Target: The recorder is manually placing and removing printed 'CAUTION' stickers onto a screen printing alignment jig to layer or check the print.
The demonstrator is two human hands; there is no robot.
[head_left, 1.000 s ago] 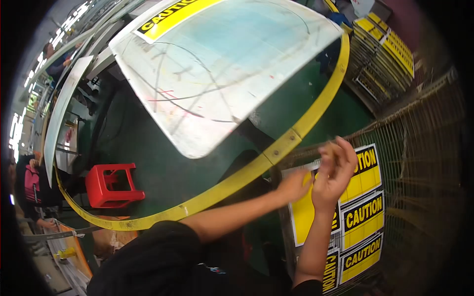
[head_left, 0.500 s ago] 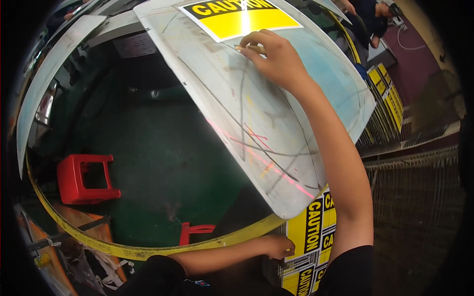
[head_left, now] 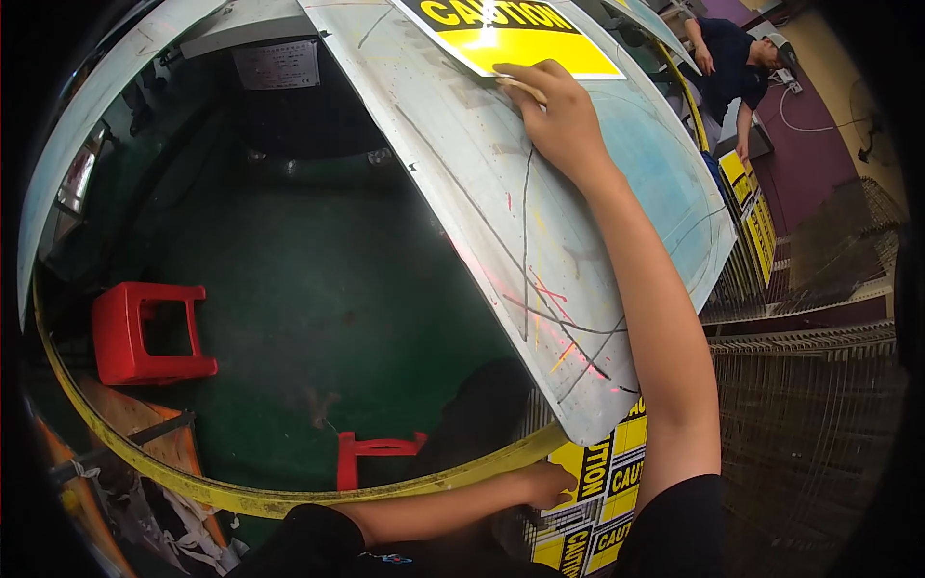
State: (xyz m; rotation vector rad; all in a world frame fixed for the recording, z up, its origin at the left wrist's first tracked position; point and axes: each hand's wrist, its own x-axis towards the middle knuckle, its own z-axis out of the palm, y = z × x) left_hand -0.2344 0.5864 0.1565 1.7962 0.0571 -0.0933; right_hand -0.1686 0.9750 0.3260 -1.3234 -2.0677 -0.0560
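Note:
My right hand (head_left: 559, 120) reaches across a pale, marked-up board (head_left: 578, 260), fingers closed in a pinch on a short pale tan, stick-like piece (head_left: 522, 89). Its fingertips are at the lower edge of a yellow sign with a black heading (head_left: 540, 46) that lies on the far part of the board. Down by the board's near corner, my left hand (head_left: 549, 485) is closed beside a stack of yellow-and-black printed sheets (head_left: 597, 501). Its fingers curl at the sheets' edge; what they hold, if anything, is hidden.
A curved yellow rail (head_left: 241, 498) runs around the dark green floor. Two red stools (head_left: 154, 332) stand below, one partly cut off by the rail. At far right, another person (head_left: 737, 63) is beside more yellow signs (head_left: 756, 217). Wire racks (head_left: 819, 424) fill the lower right.
The view has shifted, so the board and sign sit further right. My right hand has come up against the sign's lower edge. The left hand stays by the stack.

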